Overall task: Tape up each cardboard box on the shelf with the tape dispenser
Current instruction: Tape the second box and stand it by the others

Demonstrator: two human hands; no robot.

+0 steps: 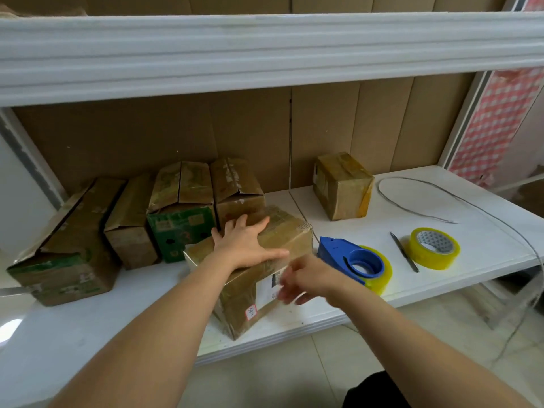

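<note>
1. The right hand (304,278) hovers at the near right corner of a brown cardboard box with a white shipping label (266,260); the hand is blurred, so whether its fingers are apart or pinching cannot be told.
2. The left hand (247,245) lies flat on top of that box, fingers straight and spread.
3. The box sits at an angle near the front edge of the white shelf board (88,328).
4. Just right of it lies a blue tape dispenser loaded with a yellowish roll (353,260), nobody holding it.
5. Further right lie a thin dark pen-like tool (404,251) and a loose roll of yellowish clear tape (434,248).
6. Farther back on the left stands a row of four worn cardboard boxes (164,213), some with flaps ajar.
7. Far right stands a small taped brown carton (343,185), with a curved grey wire (412,207) beside it.
</note>
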